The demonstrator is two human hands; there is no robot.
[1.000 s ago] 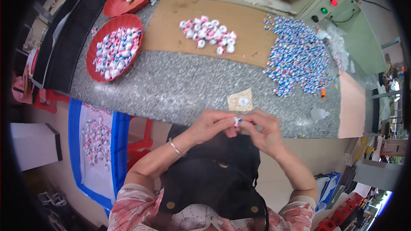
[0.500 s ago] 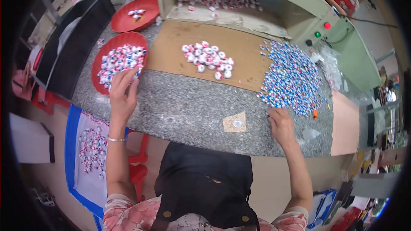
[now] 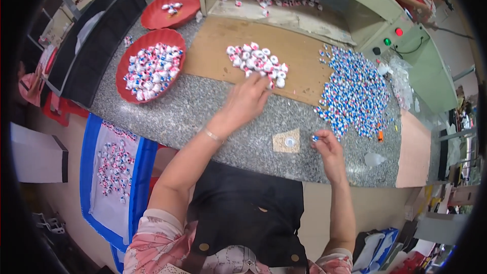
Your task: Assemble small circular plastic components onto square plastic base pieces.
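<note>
My left hand [image 3: 247, 100] reaches over the worktop to the near edge of a small heap of round white-and-pink pieces [image 3: 250, 58] with dark, hollow-looking centres. Its fingers are drawn together there, and what lies between them is hidden. Farther right, my right hand [image 3: 329, 156] pinches a small blue-and-white piece [image 3: 315, 138] between thumb and fingertips. Just beyond it spreads a large heap of similar small blue-and-white pieces [image 3: 357, 89]. Left of the right hand, a tan patch [image 3: 280, 143] with a small round clear fitting lies on the stone. A red scalloped bowl [image 3: 122, 82] holds many pink, white and blue pieces.
A second red bowl [image 3: 190, 1] with a few pieces stands behind the first. At the back, an open-fronted machine [image 3: 350, 20] holds more white-and-pink pieces. Cardboard [image 3: 213, 40] covers part of the granite worktop [image 3: 203, 122]. A blue-rimmed tray [image 3: 134, 208] sits lower left. Two people work nearby.
My left hand has left the red bowl and moved right to the white-and-pink heap. My right hand has drawn back slightly from the blue heap, a blue-and-white piece now showing at its fingertips.
</note>
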